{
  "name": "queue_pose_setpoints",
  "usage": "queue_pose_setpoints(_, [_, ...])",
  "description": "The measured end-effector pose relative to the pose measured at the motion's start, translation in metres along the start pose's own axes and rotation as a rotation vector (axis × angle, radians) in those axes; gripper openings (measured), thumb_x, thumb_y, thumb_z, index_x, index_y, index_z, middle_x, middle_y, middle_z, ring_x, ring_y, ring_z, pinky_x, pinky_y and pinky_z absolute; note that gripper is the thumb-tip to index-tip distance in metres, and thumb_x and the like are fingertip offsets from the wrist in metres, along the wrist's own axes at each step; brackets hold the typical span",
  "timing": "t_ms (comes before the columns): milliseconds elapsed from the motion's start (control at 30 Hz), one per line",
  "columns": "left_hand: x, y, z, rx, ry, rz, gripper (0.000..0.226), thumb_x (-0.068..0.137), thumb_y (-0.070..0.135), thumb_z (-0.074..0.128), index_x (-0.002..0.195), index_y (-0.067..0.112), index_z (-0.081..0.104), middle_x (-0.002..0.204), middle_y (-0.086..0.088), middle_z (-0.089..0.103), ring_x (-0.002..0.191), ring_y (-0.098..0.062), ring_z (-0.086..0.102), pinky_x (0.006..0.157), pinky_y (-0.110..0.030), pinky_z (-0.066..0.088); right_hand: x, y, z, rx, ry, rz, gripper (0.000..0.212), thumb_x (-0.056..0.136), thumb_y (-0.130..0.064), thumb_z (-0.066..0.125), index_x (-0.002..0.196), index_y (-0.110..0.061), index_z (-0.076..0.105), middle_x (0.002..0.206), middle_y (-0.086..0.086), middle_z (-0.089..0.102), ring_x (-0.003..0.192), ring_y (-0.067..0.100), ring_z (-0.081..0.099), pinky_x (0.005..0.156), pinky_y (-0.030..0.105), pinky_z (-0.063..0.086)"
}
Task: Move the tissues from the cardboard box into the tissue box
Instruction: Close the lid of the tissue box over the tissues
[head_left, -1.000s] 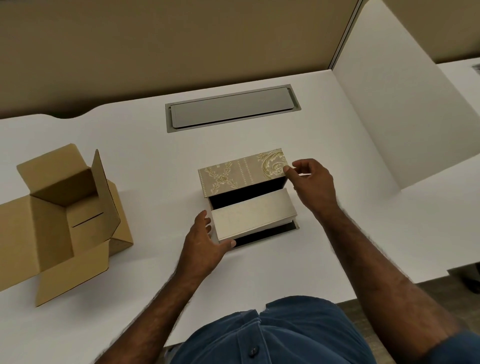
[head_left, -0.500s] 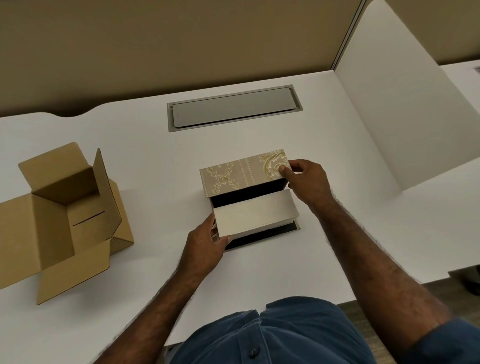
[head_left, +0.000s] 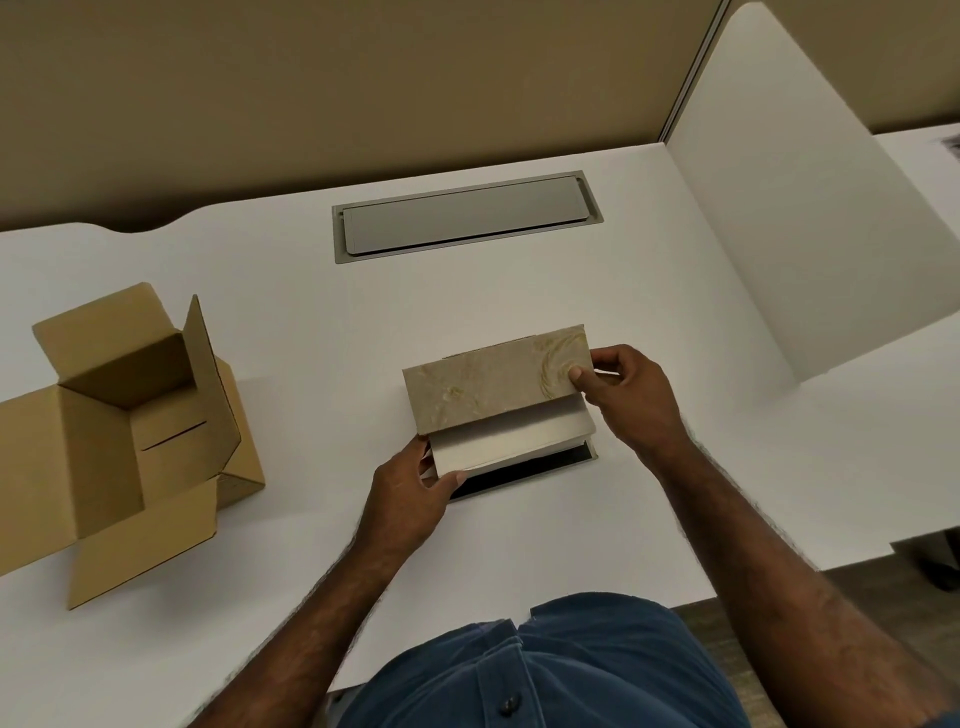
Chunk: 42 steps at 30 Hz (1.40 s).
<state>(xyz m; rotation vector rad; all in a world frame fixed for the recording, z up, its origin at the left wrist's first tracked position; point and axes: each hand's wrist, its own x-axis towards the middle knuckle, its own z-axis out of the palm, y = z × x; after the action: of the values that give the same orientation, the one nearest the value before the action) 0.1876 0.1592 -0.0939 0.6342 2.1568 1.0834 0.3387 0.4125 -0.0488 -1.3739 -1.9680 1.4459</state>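
Note:
The tissue box (head_left: 524, 472) sits mid-desk, its dark inside showing along the near side. A pale silvery tissue pack (head_left: 511, 441) lies in it, tilted up. My left hand (head_left: 415, 491) grips the pack's left end. My right hand (head_left: 631, 402) pinches the right end of the box's gold-patterned lid (head_left: 483, 387), which leans over the far half of the pack and looks blurred. At the far left the brown cardboard box (head_left: 109, 441) stands with its flaps spread, and I see nothing inside it.
A grey cable hatch (head_left: 467, 215) is set into the white desk (head_left: 311, 322) behind the tissue box. A white divider panel (head_left: 805, 234) rises at the right. The desk's front edge runs close to my body.
The patterned lid has tipped down toward me over the tissue pack, hiding the dark gap behind it. My left hand has closed more firmly on the pack's end.

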Motion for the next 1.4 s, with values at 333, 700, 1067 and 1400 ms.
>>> queue_pose_setpoints(333, [-0.005,-0.004,0.007,0.003,0.046,0.013,0.059,0.085,0.029,0.084,0.139,0.025,0.061,0.120,0.021,0.059,0.106,-0.002,0.060,0.080,-0.004,0.044,-0.008,0.019,-0.004,0.092,-0.028,-0.015,0.027,0.092,-0.033,0.086,0.108,-0.017,0.071,0.108,-0.006,0.084,0.102,0.006,0.081,0.094,0.042,0.065])
queue_pose_setpoints(700, [-0.016,-0.009,0.021,0.015,0.171,0.048,0.040,0.087,0.032,0.081,0.125,0.023,0.071,0.109,0.022,0.070,0.089,0.024,0.061,0.078,0.003,0.047,-0.012,0.037,-0.013,0.042,-0.082,-0.043,0.029,0.091,-0.037,0.087,0.106,-0.020,0.069,0.114,-0.007,0.082,0.108,0.009,0.079,0.098,0.048,0.065])
queue_pose_setpoints(1067, [-0.018,-0.012,0.013,-0.020,0.140,0.038,0.051,0.084,0.041,0.081,0.131,0.031,0.064,0.113,0.025,0.065,0.089,0.020,0.059,0.067,0.007,0.041,-0.022,0.059,-0.021,-0.021,-0.129,-0.031,0.027,0.088,-0.033,0.090,0.095,-0.021,0.067,0.110,-0.017,0.082,0.105,0.003,0.077,0.092,0.038,0.062])
queue_pose_setpoints(1400, [-0.022,-0.016,0.009,0.020,0.174,0.048,0.048,0.079,0.045,0.084,0.116,0.036,0.056,0.112,0.019,0.067,0.095,-0.004,0.069,0.070,0.002,0.048,-0.025,0.076,-0.027,-0.192,-0.145,-0.128,0.029,0.086,-0.030,0.092,0.088,-0.023,0.064,0.094,-0.021,0.077,0.099,-0.005,0.074,0.073,0.009,0.055])
